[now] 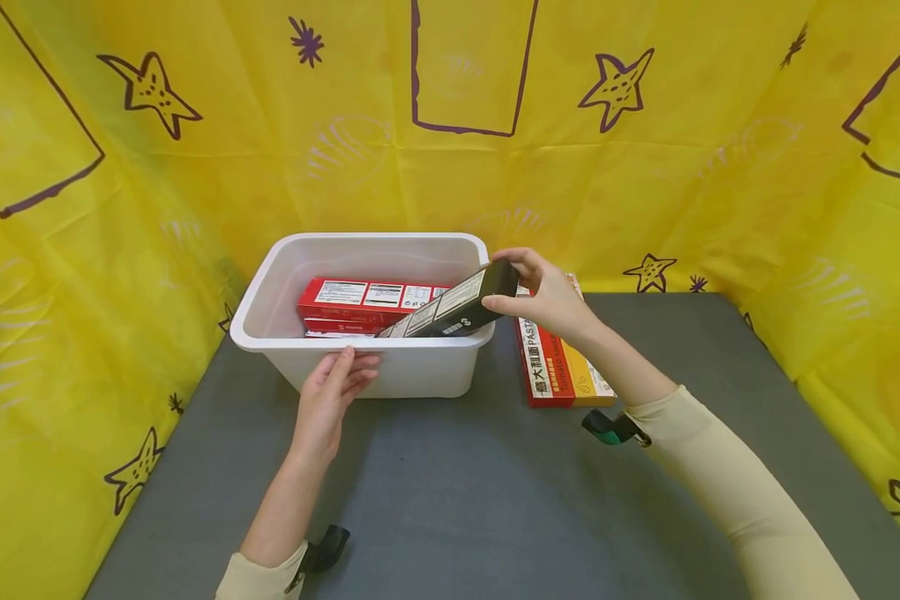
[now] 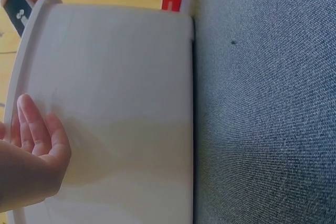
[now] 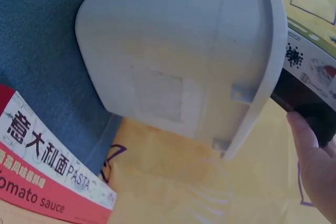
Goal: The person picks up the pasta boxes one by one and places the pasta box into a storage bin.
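A long black carton [image 1: 457, 304] with a pale label panel slants down into the white plastic bin [image 1: 412, 367]. My right hand [image 1: 543, 292] grips its raised end above the bin's right rim, thumb on the near side and fingers over the far side. In the right wrist view, food pictures show on the carton [image 3: 317, 72]. At the bin's front rim, my left hand [image 1: 333, 392] touches the outside with thumb up and fingers loosely bent. Red cartons [image 1: 375, 300] lie inside the bin. The black carton's lower end is hidden behind the front wall.
Right of the bin, a red, white and yellow pasta box [image 1: 562, 367] marked Tomato sauce lies on the grey cloth-covered table [image 1: 450, 492], partly behind the right forearm. A yellow patterned curtain [image 1: 450, 183] hangs round the back and sides.
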A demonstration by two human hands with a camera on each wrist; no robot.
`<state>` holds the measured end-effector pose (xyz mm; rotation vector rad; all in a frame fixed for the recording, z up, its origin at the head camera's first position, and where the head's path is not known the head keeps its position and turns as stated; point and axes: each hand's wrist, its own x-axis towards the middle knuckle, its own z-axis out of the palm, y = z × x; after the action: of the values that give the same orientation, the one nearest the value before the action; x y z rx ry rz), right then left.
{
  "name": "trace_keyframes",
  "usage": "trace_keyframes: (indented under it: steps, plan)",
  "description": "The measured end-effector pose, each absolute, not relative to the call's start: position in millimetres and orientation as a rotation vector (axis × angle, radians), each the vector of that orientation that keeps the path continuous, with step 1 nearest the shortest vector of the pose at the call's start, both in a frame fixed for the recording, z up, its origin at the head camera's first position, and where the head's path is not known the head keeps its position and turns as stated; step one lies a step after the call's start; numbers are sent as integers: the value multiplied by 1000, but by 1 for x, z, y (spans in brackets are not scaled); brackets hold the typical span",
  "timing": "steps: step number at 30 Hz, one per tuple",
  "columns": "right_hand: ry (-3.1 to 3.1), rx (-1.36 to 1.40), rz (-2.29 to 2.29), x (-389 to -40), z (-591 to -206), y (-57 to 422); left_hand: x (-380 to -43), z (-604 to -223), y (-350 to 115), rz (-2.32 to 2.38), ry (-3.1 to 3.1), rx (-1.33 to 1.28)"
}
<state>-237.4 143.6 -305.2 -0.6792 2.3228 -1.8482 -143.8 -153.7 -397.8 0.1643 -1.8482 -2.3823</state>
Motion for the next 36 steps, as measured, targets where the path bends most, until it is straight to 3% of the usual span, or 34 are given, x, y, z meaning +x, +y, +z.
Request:
trace_keyframes:
  steps: [15, 36]
  plan:
    - [2274, -767, -1775, -248, -306, 127, -143, -396, -154, -2385, -1848, 178]
    - [2572, -951, -1318, -257, -312, 105, -143, -397, -153, -2400, -1830, 172]
